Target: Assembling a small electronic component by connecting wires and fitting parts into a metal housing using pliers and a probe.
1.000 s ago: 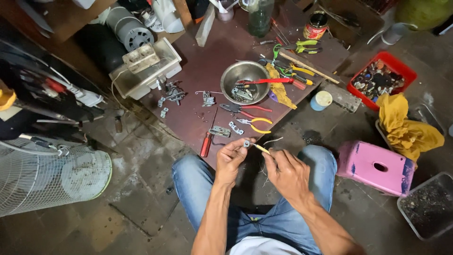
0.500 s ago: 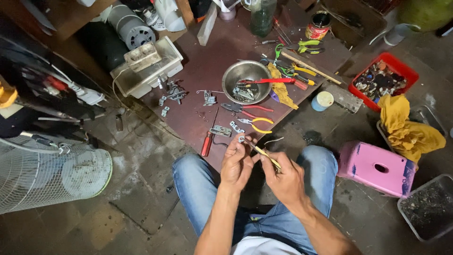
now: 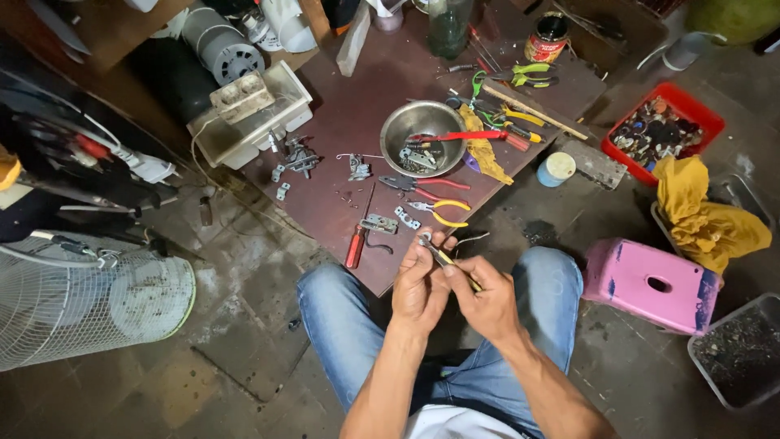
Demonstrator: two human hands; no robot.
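Two hands are held together just off the near edge of the dark brown wooden board (image 3: 357, 162). A small metal part (image 3: 426, 239) is pinched in the left hand (image 3: 418, 284), while a thin yellow-handled tool (image 3: 455, 267) is gripped in the right hand (image 3: 486, 301) and pressed against that part.

Dark brown board (image 3: 357, 130). Silver steel bowl (image 3: 422, 126). Red-handled pliers (image 3: 431, 184), yellow-handled pliers (image 3: 443, 210), red-handled screwdriver (image 3: 355, 246), green-handled cutters (image 3: 524, 76). Yellow rag (image 3: 485, 150) by the bowl, mustard cloth (image 3: 703, 215). Pink stool (image 3: 650, 284), red tray (image 3: 662, 130), white fan grille (image 3: 81, 305), blue jeans (image 3: 341, 333).
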